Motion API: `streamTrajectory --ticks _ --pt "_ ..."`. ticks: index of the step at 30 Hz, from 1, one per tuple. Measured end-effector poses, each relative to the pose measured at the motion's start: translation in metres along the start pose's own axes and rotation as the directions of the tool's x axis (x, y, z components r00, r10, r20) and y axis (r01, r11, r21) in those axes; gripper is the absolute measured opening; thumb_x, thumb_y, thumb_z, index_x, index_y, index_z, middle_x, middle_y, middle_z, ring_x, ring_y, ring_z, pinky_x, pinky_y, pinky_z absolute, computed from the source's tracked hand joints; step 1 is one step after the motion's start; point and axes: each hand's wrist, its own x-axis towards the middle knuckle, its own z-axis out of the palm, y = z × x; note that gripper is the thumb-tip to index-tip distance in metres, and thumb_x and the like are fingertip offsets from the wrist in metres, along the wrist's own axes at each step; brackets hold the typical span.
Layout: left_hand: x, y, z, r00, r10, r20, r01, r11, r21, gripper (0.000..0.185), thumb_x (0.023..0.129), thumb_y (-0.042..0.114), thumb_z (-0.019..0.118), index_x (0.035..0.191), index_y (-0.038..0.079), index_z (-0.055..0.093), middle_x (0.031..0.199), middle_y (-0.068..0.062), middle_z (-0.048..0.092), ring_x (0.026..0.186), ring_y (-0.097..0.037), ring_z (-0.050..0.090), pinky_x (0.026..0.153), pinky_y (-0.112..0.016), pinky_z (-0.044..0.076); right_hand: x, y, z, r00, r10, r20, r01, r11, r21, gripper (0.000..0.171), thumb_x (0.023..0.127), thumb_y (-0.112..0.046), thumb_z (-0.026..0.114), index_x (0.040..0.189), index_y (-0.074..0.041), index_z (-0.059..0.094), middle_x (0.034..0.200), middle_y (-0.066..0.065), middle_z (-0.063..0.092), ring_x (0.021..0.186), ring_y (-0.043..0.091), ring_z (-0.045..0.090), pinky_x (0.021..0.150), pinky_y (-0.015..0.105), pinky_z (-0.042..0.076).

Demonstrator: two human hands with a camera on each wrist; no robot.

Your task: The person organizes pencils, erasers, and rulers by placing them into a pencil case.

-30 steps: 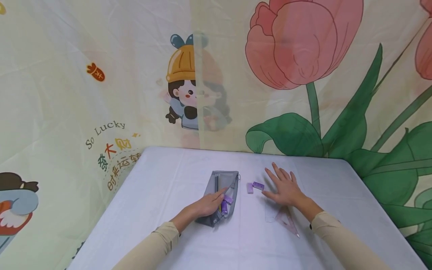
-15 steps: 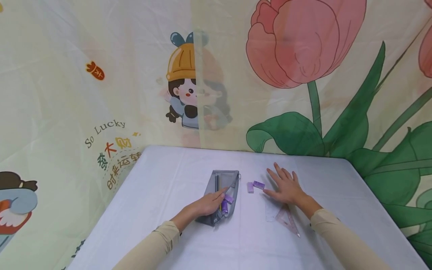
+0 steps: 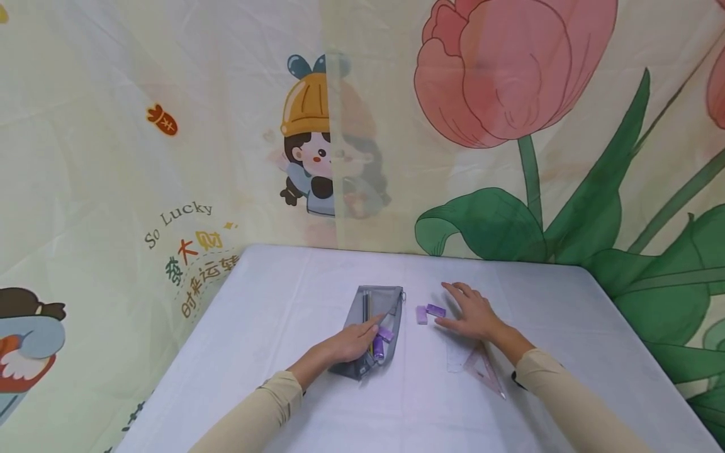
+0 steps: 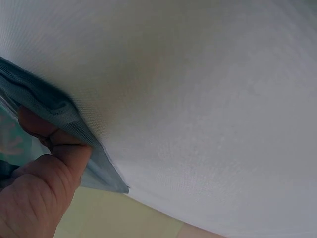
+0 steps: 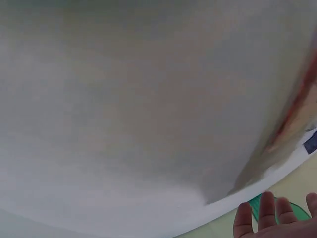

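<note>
A grey mesh pencil pouch (image 3: 375, 302) lies open on the white table (image 3: 272, 302), with pens and purple items (image 3: 381, 340) inside it. My left hand (image 3: 347, 345) rests on the pouch. In the left wrist view its thumb (image 4: 49, 168) and a finger pinch the pouch's edge (image 4: 59, 111). Two small purple erasers (image 3: 435, 309) (image 3: 421, 314) lie just right of the pouch. My right hand (image 3: 472, 314) lies beside them with fingers slightly bent. The nearer eraser sits between its thumb and index finger, not gripped.
A clear pink set square (image 3: 483, 368) and a clear ruler (image 3: 455, 357) lie under my right wrist. Printed cloth walls (image 3: 510, 157) enclose the table at the back and sides. The right wrist view is mostly blurred white cloth.
My right hand has slid a little left toward the purple erasers and its spread fingers have bent. The left hand and the pouch have not moved.
</note>
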Motion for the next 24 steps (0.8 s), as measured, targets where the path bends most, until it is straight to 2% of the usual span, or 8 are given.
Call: streamTrajectory --ticks 5,8,11,17,24 --pt "0.0 0.001 -0.001 1.0 -0.006 0.001 0.006 1.0 -0.005 0.05 0.109 0.034 0.025 0.157 0.021 0.031 0.155 -0.018 0.04 0.141 -0.041 0.039 0.116 -0.056 0.03 0.008 -0.009 -0.001 0.997 0.042 0.063 -0.051 0.986 0.158 0.085 0.082 -0.052 0.076 0.15 -0.015 0.04 0.137 0.019 0.053 0.121 0.039 0.053 0.098 0.062 0.043" --pt "0.0 0.001 0.0 1.0 -0.009 0.003 0.009 1.0 -0.012 0.05 0.109 0.034 0.026 0.156 0.021 0.031 0.154 -0.019 0.041 0.14 -0.041 0.041 0.115 -0.057 0.031 0.011 -0.011 -0.002 0.993 0.062 0.1 -0.084 0.967 0.241 0.08 0.082 -0.04 0.081 0.147 -0.013 0.043 0.126 0.016 0.058 0.109 0.031 0.057 0.092 0.051 0.049" --pt "-0.001 0.001 0.001 1.0 -0.012 0.004 0.012 1.0 -0.01 0.05 0.108 0.034 0.026 0.156 0.021 0.032 0.153 -0.019 0.042 0.139 -0.041 0.042 0.114 -0.057 0.032 0.012 -0.012 -0.001 0.988 0.066 0.136 -0.103 0.954 0.282 0.073 0.082 -0.031 0.082 0.143 -0.01 0.048 0.118 0.013 0.059 0.099 0.025 0.056 0.085 0.041 0.051" --pt "-0.001 0.001 0.0 1.0 -0.009 0.001 0.009 1.0 -0.004 0.05 0.108 0.035 0.026 0.156 0.021 0.031 0.154 -0.019 0.041 0.14 -0.041 0.041 0.115 -0.056 0.031 0.013 -0.015 0.0 0.979 0.102 0.174 -0.155 0.934 0.321 0.058 0.083 -0.025 0.081 0.133 -0.009 0.057 0.104 0.008 0.061 0.089 0.021 0.054 0.078 0.033 0.049" --pt "0.0 -0.001 -0.001 1.0 -0.01 0.004 0.01 1.0 0.002 0.05 0.108 0.036 0.025 0.156 0.022 0.031 0.154 -0.019 0.041 0.14 -0.041 0.042 0.115 -0.056 0.032 0.016 -0.016 0.005 0.981 0.123 0.149 -0.16 0.95 0.269 0.034 0.086 -0.018 0.077 0.116 -0.004 0.068 0.097 0.006 0.065 0.085 0.018 0.055 0.076 0.031 0.048"
